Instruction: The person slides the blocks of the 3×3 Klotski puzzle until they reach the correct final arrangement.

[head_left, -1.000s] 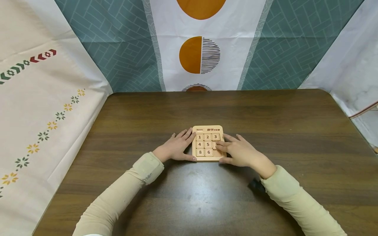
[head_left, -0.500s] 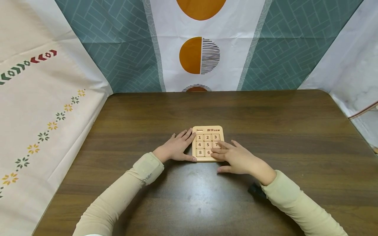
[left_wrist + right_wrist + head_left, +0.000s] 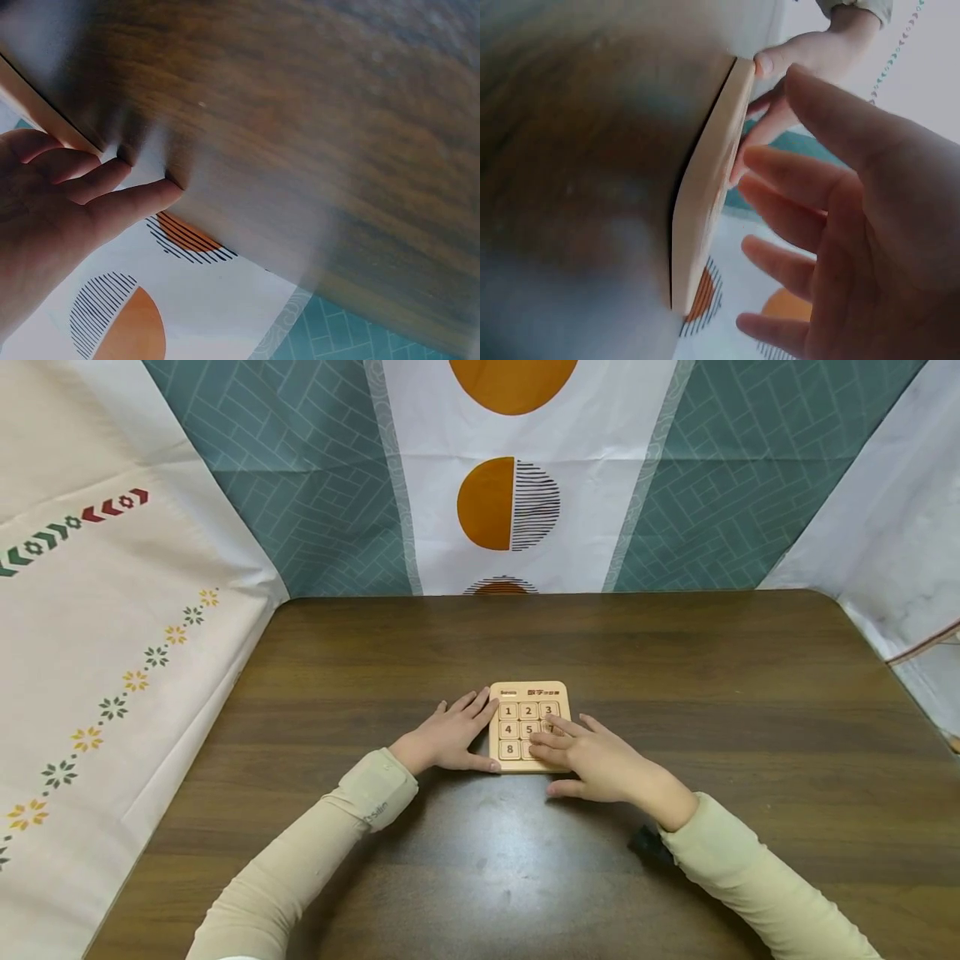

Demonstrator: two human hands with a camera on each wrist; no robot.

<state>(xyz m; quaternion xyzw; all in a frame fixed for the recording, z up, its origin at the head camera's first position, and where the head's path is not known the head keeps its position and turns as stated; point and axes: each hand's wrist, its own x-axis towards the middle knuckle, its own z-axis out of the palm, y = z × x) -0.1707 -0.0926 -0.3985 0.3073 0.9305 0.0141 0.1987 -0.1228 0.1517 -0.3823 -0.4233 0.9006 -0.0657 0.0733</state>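
Note:
A wooden number slide puzzle [image 3: 529,691] lies flat on the brown table in the head view, its tiles 1, 2, 3, 4, 5 and 8 showing. My left hand [image 3: 453,737] is spread at its left side, fingertips on the upper left edge and thumb at the lower left corner. My right hand [image 3: 600,762] reaches over the puzzle's lower right part with extended fingers, which hide the tiles there. Its thumb stays off the front edge. In the right wrist view, the right fingers [image 3: 780,214] hover close to the board [image 3: 705,202], loosely spread.
The wooden table [image 3: 375,643] stretches around the puzzle on all sides. A patterned cloth [image 3: 330,527] hangs behind its far edge, and a cream embroidered cloth [image 3: 90,635] covers the left side. Something dark [image 3: 651,843] shows beneath the right wrist.
My right hand has come away from the puzzle's right edge and shifted left and toward me, its fingers now over the lower tiles. The left hand stays put.

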